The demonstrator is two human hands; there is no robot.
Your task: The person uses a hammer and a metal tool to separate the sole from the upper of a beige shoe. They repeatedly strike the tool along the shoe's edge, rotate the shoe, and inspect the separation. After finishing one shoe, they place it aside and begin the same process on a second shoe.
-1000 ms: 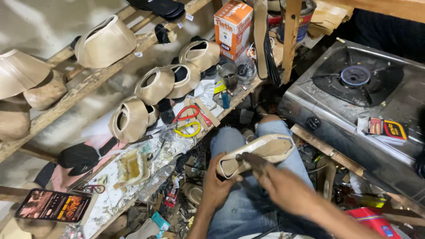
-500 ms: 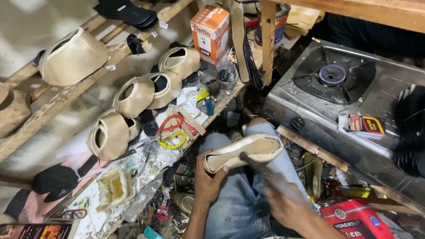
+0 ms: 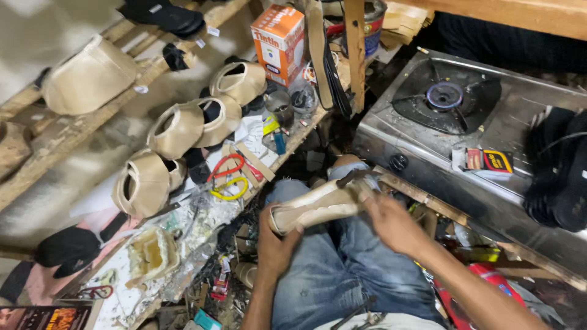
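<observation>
A beige shoe [image 3: 318, 205] lies across my lap, over blue jeans. My left hand [image 3: 276, 241] grips its near end from below. My right hand [image 3: 391, 223] rests on its far end, fingers curled over the edge near a dark tool or strap at the tip. What the right fingers pinch there is too blurred to tell. Both forearms reach in from the bottom of the head view.
A cluttered workbench [image 3: 183, 244] at left carries beige shoe uppers [image 3: 177, 128], red and yellow scissors [image 3: 229, 177], a glue tub [image 3: 150, 253] and an orange box [image 3: 279, 41]. A steel gas stove [image 3: 452, 122] stands at right, a wooden post [image 3: 354, 49] ahead.
The view has shifted left and down. The shoe has turned slightly on my lap, and my right hand has slid from beneath the shoe to its far end.
</observation>
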